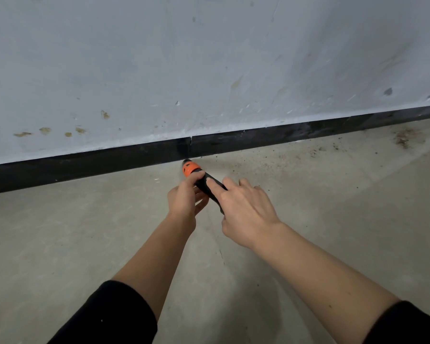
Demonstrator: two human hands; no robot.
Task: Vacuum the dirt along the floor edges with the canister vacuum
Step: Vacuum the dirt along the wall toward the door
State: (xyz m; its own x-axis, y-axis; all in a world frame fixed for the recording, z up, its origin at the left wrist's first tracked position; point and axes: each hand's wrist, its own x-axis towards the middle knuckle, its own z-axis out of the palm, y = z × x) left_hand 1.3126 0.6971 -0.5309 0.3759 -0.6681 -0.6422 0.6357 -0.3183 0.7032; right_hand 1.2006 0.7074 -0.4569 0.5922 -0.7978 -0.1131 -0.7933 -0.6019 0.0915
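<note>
A black vacuum wand with an orange collar [190,168] points at the foot of the black skirting board [85,165], close to a joint in the board. My left hand [185,194] grips the wand just behind the orange collar. My right hand [243,209] holds the black shaft further back, index finger stretched along its top. Brown dirt crumbs [278,163] lie scattered on the concrete floor along the skirting to the right of the wand tip, with a denser patch of dirt [404,139] at far right. The canister is out of view.
A pale, stained wall [209,70] rises above the skirting. Grey concrete floor [60,244] spreads to the left and toward me; a thin crack runs down it beneath my hands.
</note>
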